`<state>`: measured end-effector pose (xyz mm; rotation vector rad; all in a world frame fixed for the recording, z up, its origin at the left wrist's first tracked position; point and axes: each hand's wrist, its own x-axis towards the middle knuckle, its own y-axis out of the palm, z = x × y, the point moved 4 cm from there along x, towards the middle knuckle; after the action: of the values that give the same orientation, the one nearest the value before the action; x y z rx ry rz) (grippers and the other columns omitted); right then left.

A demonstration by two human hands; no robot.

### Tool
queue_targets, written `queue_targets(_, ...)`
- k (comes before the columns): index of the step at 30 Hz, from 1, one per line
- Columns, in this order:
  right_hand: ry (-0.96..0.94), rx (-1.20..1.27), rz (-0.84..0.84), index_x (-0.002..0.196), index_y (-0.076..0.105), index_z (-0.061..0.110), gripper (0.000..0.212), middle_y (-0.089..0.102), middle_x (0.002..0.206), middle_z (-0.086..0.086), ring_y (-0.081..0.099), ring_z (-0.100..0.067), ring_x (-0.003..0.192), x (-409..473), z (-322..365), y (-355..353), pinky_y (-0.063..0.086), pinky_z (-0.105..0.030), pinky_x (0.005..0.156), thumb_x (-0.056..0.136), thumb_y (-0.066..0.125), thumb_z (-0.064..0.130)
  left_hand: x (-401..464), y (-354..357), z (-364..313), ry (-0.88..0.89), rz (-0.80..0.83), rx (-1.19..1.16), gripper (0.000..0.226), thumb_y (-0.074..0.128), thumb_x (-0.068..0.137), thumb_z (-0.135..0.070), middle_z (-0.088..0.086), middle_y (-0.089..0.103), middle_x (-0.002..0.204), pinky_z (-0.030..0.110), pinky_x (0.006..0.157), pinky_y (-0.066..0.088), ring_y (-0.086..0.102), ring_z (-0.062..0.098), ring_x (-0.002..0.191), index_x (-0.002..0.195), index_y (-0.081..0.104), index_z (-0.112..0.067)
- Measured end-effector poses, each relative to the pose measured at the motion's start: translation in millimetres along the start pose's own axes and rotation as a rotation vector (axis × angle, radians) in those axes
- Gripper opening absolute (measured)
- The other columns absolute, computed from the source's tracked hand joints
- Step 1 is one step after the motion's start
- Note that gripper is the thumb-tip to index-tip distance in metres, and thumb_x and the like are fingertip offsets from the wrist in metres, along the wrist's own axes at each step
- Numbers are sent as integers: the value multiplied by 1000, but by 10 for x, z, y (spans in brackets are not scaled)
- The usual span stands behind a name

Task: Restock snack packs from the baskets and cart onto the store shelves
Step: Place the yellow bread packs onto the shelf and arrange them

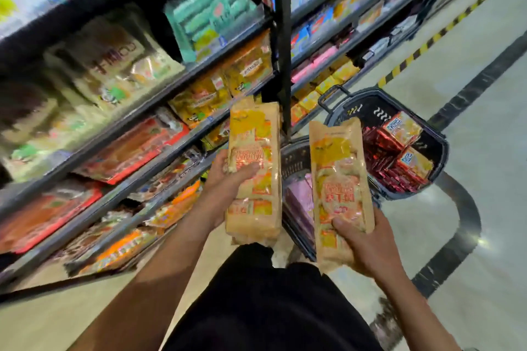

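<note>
My left hand grips a tall tan and yellow snack pack by its left edge, thumb across the front. More than one pack seems stacked in that hand. My right hand holds a matching snack pack near its lower end, upright. Both packs hang in front of the store shelves, which run along the left and hold several packs of snacks. Behind the packs, two dark baskets stand on the floor: the far basket holds red and yellow boxes, the near basket shows pink packs.
A black shelf upright rises between two shelf bays just above the left pack. Yellow and black hazard tape runs along the floor at the right. A dark curved stripe marks the pale floor. My dark trousers fill the bottom centre.
</note>
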<state>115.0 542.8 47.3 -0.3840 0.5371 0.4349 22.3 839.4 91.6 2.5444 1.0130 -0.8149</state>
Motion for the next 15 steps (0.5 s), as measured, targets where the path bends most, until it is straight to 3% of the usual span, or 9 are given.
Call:
queue_targets(3, -57, -47, 72, 122, 60, 21, 89, 74, 107, 6, 75, -7, 80, 28, 181, 92, 58, -31, 66, 49, 88, 64, -283, -296, -152, 54, -112, -40, 71, 91, 71, -29, 1, 77, 110, 53, 81, 61, 77, 26, 93, 131, 53, -32)
queue_targets(5, -96, -75, 119, 121, 62, 20, 87, 75, 107, 4, 76, -9, 82, 39, 315, 214, 59, -35, 70, 53, 94, 64, -474, -528, -211, 71, -176, -53, 85, 96, 62, -40, -1, 77, 112, 58, 87, 59, 77, 27, 95, 134, 51, -35)
queue_targets(7, -134, -91, 189, 119, 63, 21, 70, 76, 105, 2, 76, -11, 82, 49, 457, 370, 58, -33, 70, 64, 93, 50, -663, -754, -251, 93, -225, -89, 94, 98, 51, -48, 0, 73, 120, 59, 89, 58, 76, 27, 98, 133, 52, -39)
queue_targets(9, -164, -127, 246, 116, 63, 23, 60, 77, 103, 1, 77, -14, 84, 39, 599, 572, 61, -38, 72, 69, 94, 43, -860, -957, -282, 124, -263, -122, 85, 98, 55, -46, 1, 70, 125, 57, 87, 60, 76, 26, 99, 127, 54, -42)
queue_targets(12, -220, -158, 307, 113, 65, 23, 77, 77, 103, -1, 77, -21, 88, -62, 810, 943, 63, -52, 79, 53, 96, 61, -1124, -1267, -301, 155, -316, -173, 74, 91, 58, -40, 1, 71, 121, 53, 81, 62, 76, 25, 95, 123, 54, -42)
queue_targets(15, -266, -127, 358, 113, 65, 23, 85, 78, 101, 0, 77, -20, 89, -220, 985, 1371, 62, -54, 81, 44, 93, 64, -1359, -1611, -280, 173, -385, -221, 74, 90, 59, -39, 2, 71, 121, 54, 81, 62, 76, 25, 96, 123, 54, -44)
